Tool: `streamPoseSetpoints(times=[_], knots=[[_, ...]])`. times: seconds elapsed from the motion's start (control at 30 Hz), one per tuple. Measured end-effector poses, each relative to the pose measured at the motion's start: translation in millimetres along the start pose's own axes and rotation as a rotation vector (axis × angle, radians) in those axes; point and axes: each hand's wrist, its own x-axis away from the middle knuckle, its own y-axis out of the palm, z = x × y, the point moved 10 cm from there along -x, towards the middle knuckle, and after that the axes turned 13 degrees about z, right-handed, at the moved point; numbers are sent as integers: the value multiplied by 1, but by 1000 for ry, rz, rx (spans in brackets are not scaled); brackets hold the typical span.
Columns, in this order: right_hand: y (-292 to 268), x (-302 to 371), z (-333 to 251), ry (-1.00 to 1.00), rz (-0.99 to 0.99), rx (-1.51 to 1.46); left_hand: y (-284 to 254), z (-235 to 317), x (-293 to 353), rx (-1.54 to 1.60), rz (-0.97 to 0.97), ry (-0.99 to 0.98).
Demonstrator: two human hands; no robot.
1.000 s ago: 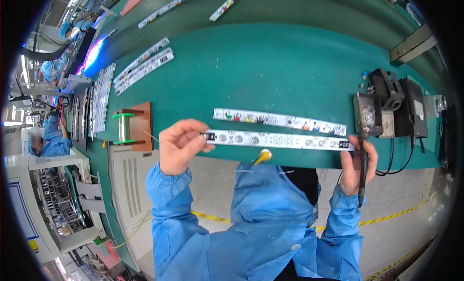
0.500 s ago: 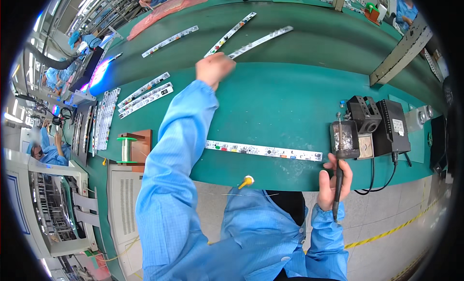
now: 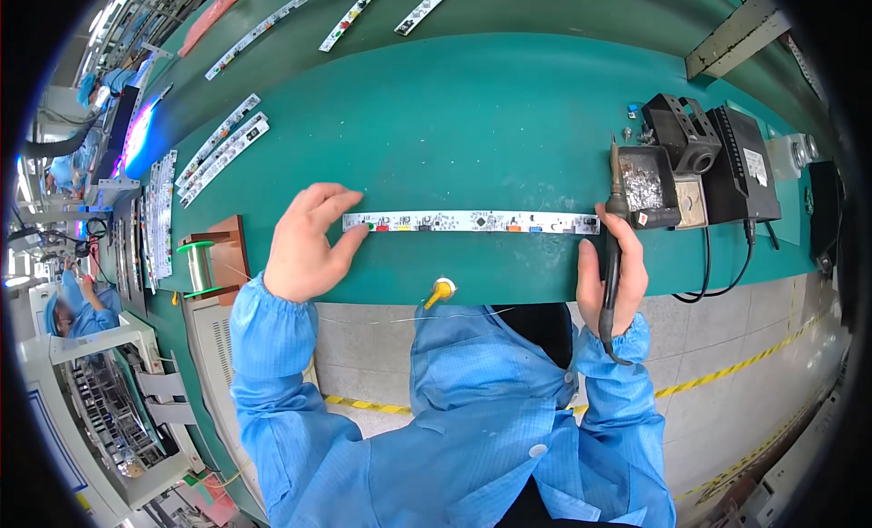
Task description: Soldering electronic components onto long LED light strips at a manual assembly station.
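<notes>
A long white circuit board strip [image 3: 472,222] with small coloured components lies crosswise on the green mat in front of me. My left hand [image 3: 313,242] is at its left end, thumb and index finger apart on either side of the strip. In my right hand [image 3: 618,269] is a soldering iron [image 3: 613,283], its tip pointing away from me beside a black tray. The right thumb and fingertips are close to the strip's right end; whether they touch it I cannot tell.
A black tray of solder scraps [image 3: 643,178], an iron holder [image 3: 681,133] and a black soldering station [image 3: 740,164] stand at right. At left are a solder wire spool [image 3: 198,269] and several more strips [image 3: 162,219]. A yellow-tipped plug [image 3: 440,292] sits at the near edge.
My left hand has come back from the far strips to the near strip's left end. That strip now lies straighter. The soldering iron stays in my right hand. The view has shifted.
</notes>
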Motion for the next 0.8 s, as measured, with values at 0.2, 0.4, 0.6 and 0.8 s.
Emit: streamPoseSetpoints(times=[0.2,0.4,0.6,0.8], knots=[[4,6,-2,-7,-57,86,20,-25,30,135,-76,-177],[-13,11,1,-21,80,22,-14,13,31,60,132,35],[-7,14,12,63,75,-64,58,139,106,555,-66,145],[-16,22,19,120,85,-138,184,96,136,185,118,13]])
